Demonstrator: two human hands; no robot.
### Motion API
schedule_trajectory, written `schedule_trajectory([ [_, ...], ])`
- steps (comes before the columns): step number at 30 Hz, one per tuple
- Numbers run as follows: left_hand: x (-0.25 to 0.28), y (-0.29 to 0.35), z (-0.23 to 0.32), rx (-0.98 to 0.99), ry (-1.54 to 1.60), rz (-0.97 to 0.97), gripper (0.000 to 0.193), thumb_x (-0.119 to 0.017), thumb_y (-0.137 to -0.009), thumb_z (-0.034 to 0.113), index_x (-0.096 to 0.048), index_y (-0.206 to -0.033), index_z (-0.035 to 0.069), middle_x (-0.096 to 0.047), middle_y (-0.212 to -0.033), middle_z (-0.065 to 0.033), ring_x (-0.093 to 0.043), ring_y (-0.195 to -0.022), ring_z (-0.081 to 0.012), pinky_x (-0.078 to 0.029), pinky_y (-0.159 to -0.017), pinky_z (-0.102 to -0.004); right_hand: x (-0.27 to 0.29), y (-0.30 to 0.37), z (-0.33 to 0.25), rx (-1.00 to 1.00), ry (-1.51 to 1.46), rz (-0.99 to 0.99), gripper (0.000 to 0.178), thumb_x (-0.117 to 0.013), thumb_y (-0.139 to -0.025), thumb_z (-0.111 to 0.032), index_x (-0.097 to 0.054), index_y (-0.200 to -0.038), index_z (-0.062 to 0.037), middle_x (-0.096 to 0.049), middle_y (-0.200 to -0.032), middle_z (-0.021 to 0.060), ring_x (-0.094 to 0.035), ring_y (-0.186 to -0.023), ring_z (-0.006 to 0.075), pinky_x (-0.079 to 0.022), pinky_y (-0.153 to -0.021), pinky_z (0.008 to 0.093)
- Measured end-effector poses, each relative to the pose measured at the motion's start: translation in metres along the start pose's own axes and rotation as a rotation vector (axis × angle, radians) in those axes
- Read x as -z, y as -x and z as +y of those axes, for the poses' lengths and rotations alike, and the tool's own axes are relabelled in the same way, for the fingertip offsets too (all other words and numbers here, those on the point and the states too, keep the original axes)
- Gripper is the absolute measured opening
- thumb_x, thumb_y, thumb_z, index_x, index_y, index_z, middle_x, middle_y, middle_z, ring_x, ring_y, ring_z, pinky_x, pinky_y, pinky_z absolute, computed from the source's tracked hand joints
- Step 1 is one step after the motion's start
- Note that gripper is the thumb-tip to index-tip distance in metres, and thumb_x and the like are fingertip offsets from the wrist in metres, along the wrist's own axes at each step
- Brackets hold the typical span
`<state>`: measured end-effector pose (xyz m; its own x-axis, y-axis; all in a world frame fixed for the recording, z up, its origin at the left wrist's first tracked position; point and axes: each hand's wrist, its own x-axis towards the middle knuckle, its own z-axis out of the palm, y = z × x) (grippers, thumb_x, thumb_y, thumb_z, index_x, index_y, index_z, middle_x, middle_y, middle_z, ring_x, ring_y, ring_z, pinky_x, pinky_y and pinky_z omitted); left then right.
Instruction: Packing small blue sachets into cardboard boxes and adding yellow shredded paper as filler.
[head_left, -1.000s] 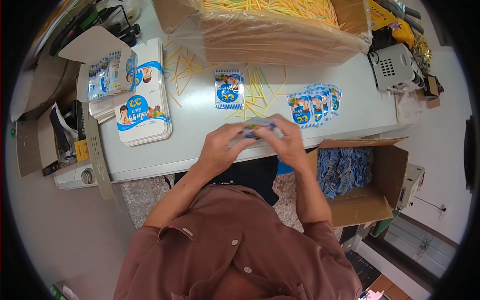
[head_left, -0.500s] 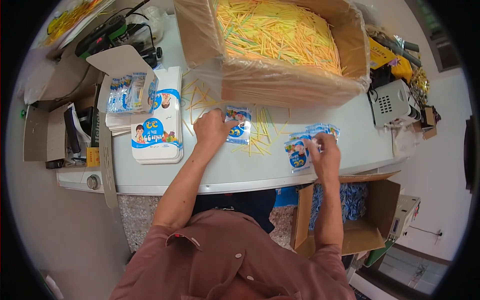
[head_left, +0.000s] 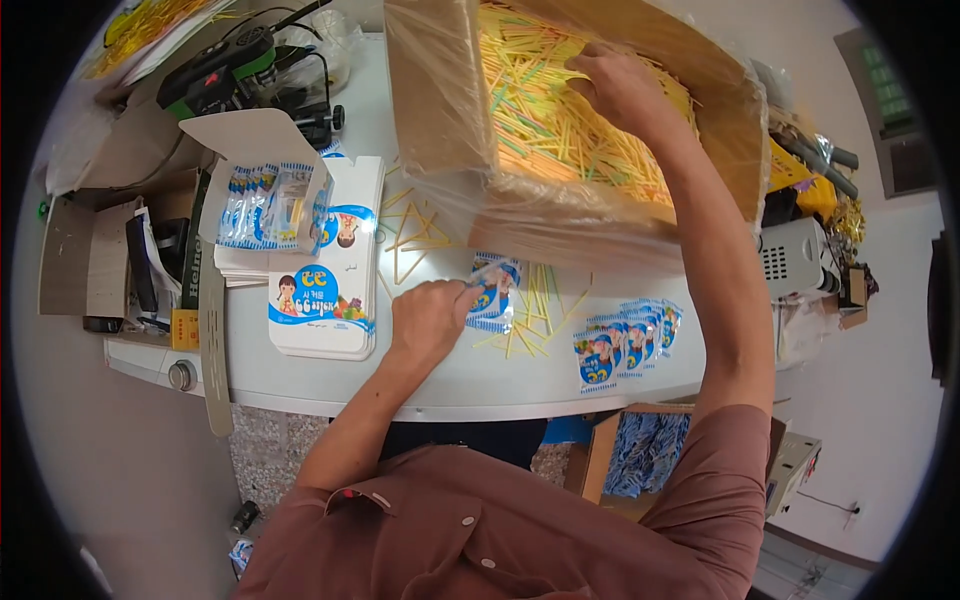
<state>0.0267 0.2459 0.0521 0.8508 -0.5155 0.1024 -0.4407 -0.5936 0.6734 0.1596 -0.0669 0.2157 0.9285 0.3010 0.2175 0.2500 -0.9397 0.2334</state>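
Note:
My left hand (head_left: 428, 322) is closed at the table, thumb and fingers pinching the left edge of a small blue-and-clear packet (head_left: 497, 297). Thin yellow and greenish sticks (head_left: 538, 312) lie loose beside that packet. Reaching into the big cardboard box, my right hand (head_left: 622, 88) is just over the heap of thin yellow, orange and green sticks (head_left: 540, 110). Its fingers are bent together; whatever they grip is too small to make out. A fanned row of similar packets (head_left: 628, 345) rests on the table to the right.
The plastic-lined cardboard box (head_left: 435, 110) takes up the table's far side. At left, an open white carton (head_left: 235, 130) of packets stands by a stack of flat printed cartons (head_left: 325, 300). Below the table edge, a box of blue wrappers (head_left: 645, 450) stands at right.
My right hand has left the fanned packets and gone up and away into the box of sticks. My left hand stays by the single packet, now pinching its edge, which is tilted up.

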Motion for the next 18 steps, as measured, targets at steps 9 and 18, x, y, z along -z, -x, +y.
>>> schedule_trajectory([
  [9, 0.020, -0.005, 0.007, 0.046, 0.464, -0.026, 0.031, -0.068, -0.092, 0.019, -0.063, -0.072, -0.004, -0.055, -0.058, -0.0189, -0.044, -0.046, -0.0250, -0.038, -0.047, -0.0351, -0.037, -0.056, -0.007, -0.139, 0.189, -0.371, 0.025, -0.061, -0.090, -0.022, -0.062, -0.104, -0.0011, -0.064, -0.116, 0.0194, -0.060, -0.111, 0.0346, -0.044, -0.095, 0.0512],
  [18, 0.021, 0.002, 0.002, -0.004, 0.481, 0.010, 0.030, -0.069, -0.092, 0.017, -0.063, -0.074, -0.006, -0.056, -0.058, -0.0167, -0.045, -0.048, -0.0167, -0.038, -0.047, -0.0333, -0.046, -0.053, -0.002, 0.033, 0.337, -0.367, 0.026, -0.052, -0.088, -0.005, -0.055, -0.114, -0.0027, -0.059, -0.118, 0.0152, -0.055, -0.117, 0.0311, -0.040, -0.098, 0.0454],
])
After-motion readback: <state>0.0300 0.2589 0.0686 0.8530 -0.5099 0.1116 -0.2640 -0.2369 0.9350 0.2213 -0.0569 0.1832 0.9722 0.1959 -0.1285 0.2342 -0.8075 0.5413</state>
